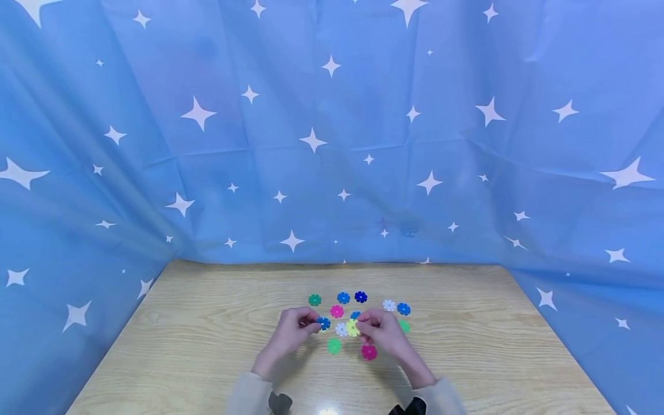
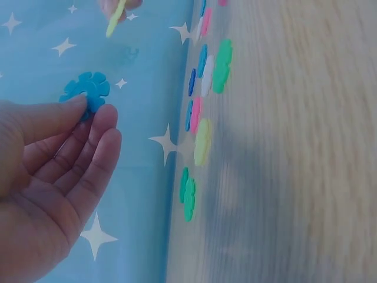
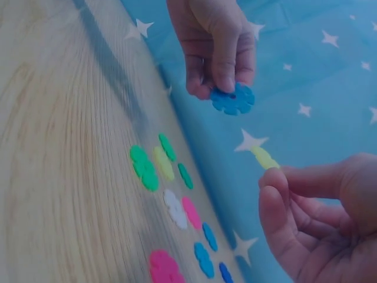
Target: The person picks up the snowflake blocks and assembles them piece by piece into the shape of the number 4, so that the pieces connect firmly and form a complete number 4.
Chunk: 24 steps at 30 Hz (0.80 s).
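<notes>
Blue notched disc (image 2: 95, 84) juts beyond the pinching left grip (image 2: 56, 165), a yellow disc (image 1: 351, 328) beyond the pinching right grip (image 1: 385, 331).

Blue cloth (image 1: 353, 109) printed with white four-pointed stars (image 1: 313, 140) hangs behind and along both sides of a pale wood-grain tabletop (image 1: 218, 323), its surface creased and loosely folded. A bright patch of light (image 1: 328, 411) shines on the tabletop at the near edge of the head view.
</notes>
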{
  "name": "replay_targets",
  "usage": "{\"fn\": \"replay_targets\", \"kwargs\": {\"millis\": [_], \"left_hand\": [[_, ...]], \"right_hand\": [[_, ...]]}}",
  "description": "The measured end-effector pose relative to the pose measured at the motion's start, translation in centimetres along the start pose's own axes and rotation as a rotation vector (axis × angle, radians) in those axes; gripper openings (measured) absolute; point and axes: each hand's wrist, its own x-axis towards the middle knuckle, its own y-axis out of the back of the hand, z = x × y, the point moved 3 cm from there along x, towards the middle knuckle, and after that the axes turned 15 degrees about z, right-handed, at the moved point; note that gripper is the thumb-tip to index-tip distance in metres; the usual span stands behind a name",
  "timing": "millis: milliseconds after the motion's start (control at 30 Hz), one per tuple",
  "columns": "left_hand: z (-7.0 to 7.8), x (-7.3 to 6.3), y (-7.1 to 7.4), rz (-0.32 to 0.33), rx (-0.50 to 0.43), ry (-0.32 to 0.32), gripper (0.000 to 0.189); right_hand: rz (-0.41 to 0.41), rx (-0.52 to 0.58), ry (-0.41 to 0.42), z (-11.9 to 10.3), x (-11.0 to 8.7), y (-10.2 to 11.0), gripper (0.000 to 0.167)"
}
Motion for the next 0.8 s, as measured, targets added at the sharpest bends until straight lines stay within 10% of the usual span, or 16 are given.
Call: {"fn": "replay_targets", "kwargs": {"millis": [800], "left_hand": [[1.7,-0.2,-0.6,0.038,-0.072,-0.077,0.006]], "right_hand": [[-0.033,0.063,-0.043,-0.8,0.2,-2.0,0.016]]}}
